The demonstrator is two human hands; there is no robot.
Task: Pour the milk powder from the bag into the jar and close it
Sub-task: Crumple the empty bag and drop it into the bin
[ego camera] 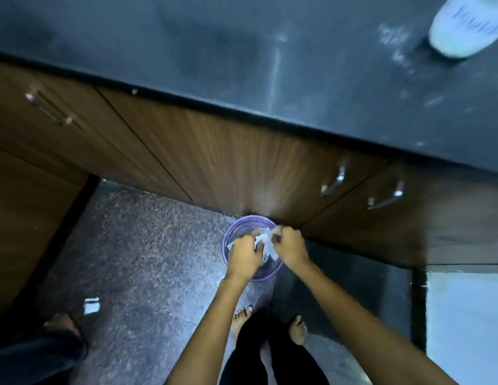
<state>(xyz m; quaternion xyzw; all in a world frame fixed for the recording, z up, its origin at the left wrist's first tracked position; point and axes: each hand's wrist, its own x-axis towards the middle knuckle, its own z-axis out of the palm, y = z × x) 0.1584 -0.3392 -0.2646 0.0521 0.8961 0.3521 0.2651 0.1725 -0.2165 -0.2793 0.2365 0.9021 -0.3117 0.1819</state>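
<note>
My two hands, left hand (243, 257) and right hand (290, 247), both grip one crumpled white plastic bag (265, 241) above one round purple plastic bin (242, 226) on the floor. One pale jar (467, 23) stands on the dark counter (242, 51) at 1 o'clock, well apart.

The bin (252, 273) stood on the floor (147, 245) directly beneath both hands, against the cabinet (228, 157), with the surface (270, 65) beyond and a jar (464, 26) far right.

A home kitchen: dark stone bench (242, 65) over wood-grain cupboards (228, 162) with metal handles (332, 182), speckled floor (136, 245), bare feet (297, 329)
</note>
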